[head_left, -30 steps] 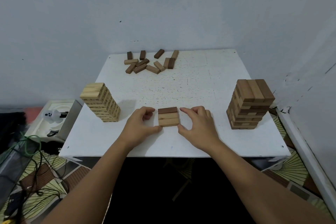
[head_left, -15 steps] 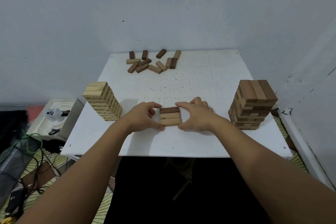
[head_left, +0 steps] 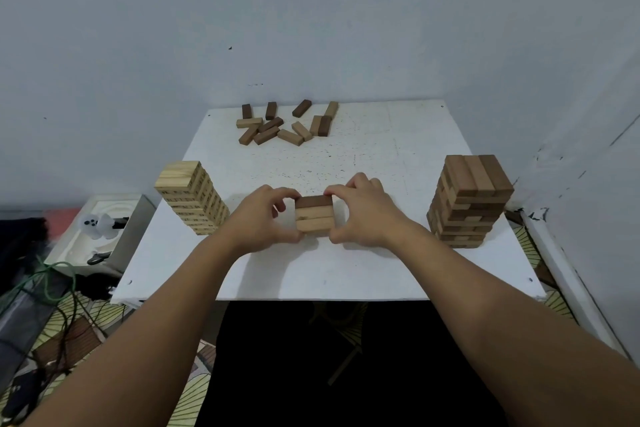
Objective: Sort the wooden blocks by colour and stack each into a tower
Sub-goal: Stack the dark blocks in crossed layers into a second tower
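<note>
Three wooden blocks (head_left: 314, 217) lie side by side as a flat row near the table's front, one dark at the far side and two lighter ones. My left hand (head_left: 264, 218) pinches the row's left end and my right hand (head_left: 362, 215) pinches its right end, thumbs near, fingers far. A pale block tower (head_left: 192, 197) stands at the left. A brown block tower (head_left: 469, 200) stands at the right. Several loose brown and tan blocks (head_left: 284, 125) lie scattered at the table's far edge.
The white table (head_left: 363, 274) sits in a corner between grey walls. A white box (head_left: 104, 232) with small items is beside the table on the left, with cables on the floor below it.
Both hands have closed in on the three-block row, fingers curling round its ends. The row now looks slightly raised from the table.
</note>
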Action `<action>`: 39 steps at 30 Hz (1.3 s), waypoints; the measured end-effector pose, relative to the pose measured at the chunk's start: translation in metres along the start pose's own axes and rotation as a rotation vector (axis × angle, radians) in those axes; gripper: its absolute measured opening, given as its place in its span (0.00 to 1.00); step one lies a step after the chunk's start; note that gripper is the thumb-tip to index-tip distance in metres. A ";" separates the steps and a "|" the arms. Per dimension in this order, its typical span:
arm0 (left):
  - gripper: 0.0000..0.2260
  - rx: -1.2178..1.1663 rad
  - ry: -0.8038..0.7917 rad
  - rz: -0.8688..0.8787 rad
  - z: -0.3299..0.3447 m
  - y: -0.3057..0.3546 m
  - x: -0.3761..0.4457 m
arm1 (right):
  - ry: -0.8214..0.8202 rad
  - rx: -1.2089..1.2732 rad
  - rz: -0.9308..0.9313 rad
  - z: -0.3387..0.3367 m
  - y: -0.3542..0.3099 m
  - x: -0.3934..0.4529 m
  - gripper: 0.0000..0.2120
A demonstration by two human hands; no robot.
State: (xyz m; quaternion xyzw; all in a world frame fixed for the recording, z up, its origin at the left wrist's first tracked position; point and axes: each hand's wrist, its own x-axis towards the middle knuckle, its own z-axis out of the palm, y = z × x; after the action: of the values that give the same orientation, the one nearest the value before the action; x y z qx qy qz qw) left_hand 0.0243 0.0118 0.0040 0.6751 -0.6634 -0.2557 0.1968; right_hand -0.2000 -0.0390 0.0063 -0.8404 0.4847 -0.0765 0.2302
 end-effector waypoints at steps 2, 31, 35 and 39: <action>0.29 -0.018 0.085 0.042 -0.009 0.007 -0.003 | 0.054 -0.046 -0.047 -0.015 -0.008 0.002 0.36; 0.28 -0.187 -0.044 0.293 0.033 0.202 0.055 | 0.088 0.217 0.159 -0.178 0.126 -0.102 0.29; 0.26 -0.197 -0.081 0.281 0.040 0.207 0.056 | 0.074 0.288 0.158 -0.172 0.138 -0.106 0.28; 0.26 -0.195 -0.104 0.268 0.045 0.206 0.058 | 0.069 0.306 0.156 -0.168 0.144 -0.109 0.29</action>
State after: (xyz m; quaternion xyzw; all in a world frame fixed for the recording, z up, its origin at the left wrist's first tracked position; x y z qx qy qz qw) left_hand -0.1670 -0.0511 0.0878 0.5443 -0.7287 -0.3248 0.2593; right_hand -0.4277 -0.0597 0.0982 -0.7523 0.5386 -0.1601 0.3439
